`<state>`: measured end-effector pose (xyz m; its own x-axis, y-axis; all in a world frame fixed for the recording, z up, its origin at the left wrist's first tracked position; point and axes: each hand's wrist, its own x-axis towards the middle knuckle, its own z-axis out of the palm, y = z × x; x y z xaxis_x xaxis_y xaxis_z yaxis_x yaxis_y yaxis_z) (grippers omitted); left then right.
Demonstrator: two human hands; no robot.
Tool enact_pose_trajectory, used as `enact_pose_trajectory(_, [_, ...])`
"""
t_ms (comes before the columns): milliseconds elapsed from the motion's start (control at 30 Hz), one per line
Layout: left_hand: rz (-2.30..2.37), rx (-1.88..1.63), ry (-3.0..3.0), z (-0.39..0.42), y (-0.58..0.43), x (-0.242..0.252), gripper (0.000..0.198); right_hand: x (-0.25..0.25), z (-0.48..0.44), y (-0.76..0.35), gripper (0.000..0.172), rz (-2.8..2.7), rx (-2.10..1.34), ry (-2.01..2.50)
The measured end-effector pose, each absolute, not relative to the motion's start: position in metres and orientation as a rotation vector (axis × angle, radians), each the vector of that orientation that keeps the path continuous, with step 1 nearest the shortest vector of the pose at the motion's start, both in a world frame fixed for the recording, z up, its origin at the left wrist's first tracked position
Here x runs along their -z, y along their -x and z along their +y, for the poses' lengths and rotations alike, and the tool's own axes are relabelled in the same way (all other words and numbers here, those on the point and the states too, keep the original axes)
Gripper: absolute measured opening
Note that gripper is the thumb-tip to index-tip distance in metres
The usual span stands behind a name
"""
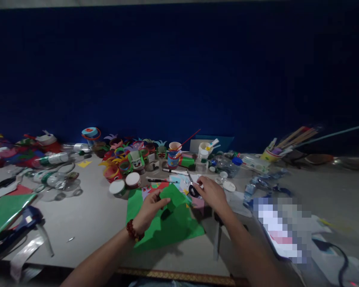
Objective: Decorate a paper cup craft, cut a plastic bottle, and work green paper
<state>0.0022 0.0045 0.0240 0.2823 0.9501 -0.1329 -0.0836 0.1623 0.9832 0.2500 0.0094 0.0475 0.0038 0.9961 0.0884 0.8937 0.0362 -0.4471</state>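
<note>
My left hand (153, 206), with a beaded bracelet at the wrist, pinches a small green sheet (174, 196) between thumb and fingers. Beneath it lies a larger green sheet (167, 235) of the same colour, flat on the table. My right hand (211, 190) is closed at the black handle loops of a pair of scissors (193, 190), the blades pointing away from me. The fingertips partly hide the grip. Coloured scraps (197, 203) and a printed paper lie around the scissors. Two pens, one a black marker (158, 180), rest just beyond.
Decorated paper cups (136, 159) crowd the back, with white-lidded tubs (117, 187) in front. Plastic bottles (48, 178), a blue glue gun (30, 219) and green sheets lie left. A phone (279, 231), tape and a brush cup (271, 154) stand right. A long blade (217, 241) lies near my right forearm.
</note>
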Motion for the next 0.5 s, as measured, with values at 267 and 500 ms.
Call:
enact_pose_trajectory(267, [0.971, -1.033, -0.860, 0.001, -0.006, -0.028, 0.038, -0.026, 0.021, -0.250, 0.011, -1.953, -0.302, 2.169])
enact_pose_trajectory(500, [0.923, -1.077, -0.762, 0.000, -0.007, -0.034, 0.037, -0.037, 0.017, -0.276, 0.015, -1.705, -0.495, 2.147])
